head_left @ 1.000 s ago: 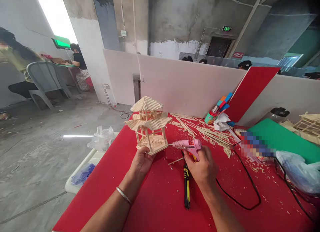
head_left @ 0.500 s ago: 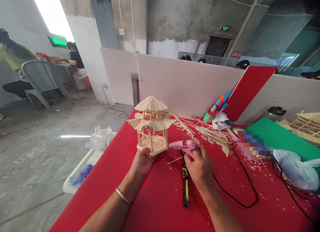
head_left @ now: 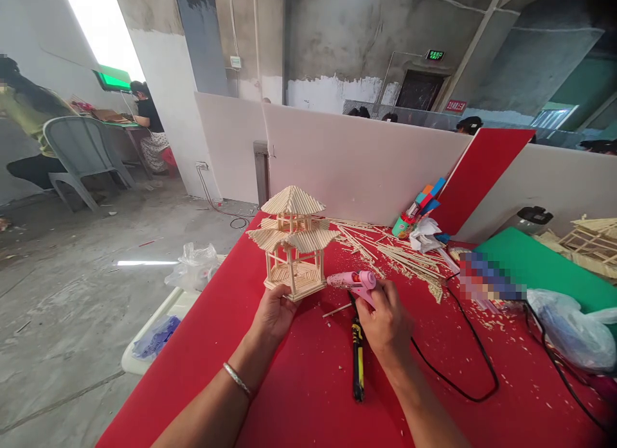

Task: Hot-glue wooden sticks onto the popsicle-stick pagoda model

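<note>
Gluing stage, by the look: left hand (head_left: 274, 313) grips the near base corner of the stick pavilion (head_left: 293, 242), which stands upright on the red table (head_left: 299, 396). Right hand (head_left: 385, 326) is wrapped round the handle of the pink glue gun (head_left: 351, 281), nozzle aimed at the pavilion's base; contact unclear. Next move calls for a steady base and the nozzle tip set on one joint, clear of the black-and-yellow tool (head_left: 357, 358) lying under the gun. Hidden: trigger and handle under the right palm, left fingertips behind the base, any glue bead too small to see.
</note>
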Demonstrator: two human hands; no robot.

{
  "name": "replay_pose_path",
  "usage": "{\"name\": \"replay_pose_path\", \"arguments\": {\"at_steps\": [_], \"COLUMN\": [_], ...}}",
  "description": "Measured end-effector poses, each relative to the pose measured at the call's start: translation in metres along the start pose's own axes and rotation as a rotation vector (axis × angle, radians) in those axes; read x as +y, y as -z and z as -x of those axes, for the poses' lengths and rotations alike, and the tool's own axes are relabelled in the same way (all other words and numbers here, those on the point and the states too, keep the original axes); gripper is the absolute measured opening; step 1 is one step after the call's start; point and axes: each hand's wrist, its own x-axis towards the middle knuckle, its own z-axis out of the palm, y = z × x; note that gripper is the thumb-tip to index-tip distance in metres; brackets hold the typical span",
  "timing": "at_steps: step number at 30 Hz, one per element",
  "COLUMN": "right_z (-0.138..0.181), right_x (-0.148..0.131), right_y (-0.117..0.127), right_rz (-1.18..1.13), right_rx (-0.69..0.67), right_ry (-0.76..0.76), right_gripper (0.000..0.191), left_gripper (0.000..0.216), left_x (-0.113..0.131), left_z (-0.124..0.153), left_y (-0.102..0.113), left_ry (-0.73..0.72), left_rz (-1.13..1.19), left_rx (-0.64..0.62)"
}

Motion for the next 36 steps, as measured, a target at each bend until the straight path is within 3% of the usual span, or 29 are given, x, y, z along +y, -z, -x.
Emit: {"name": "replay_pose_path", "arguments": {"at_steps": [19,28,36], "right_z": [-0.002,0.001,0.001], "right_x": [0.003,-0.001,0.003], "right_y": [-0.001,-0.003,-0.01], "right_rz": [0.041,-0.004,-0.055], "right_rx": [0.034,0.038,0.025], "right_ry": [0.008,0.013,-0.029], "right_gripper": [0.02,0.017,0.017], "left_gripper": [0.079,0.061,0.074], "left_x": [0.001,0.001,0.001], "left_z": [0.0,0.003,0.0], "left_y": [0.001,-0.001,0.001], "left_ry": [-0.016,0.02,0.011], "left_rz": [0.002,-0.039,-0.001], "left_rx": [-0.004,-0.001,0.066]}}
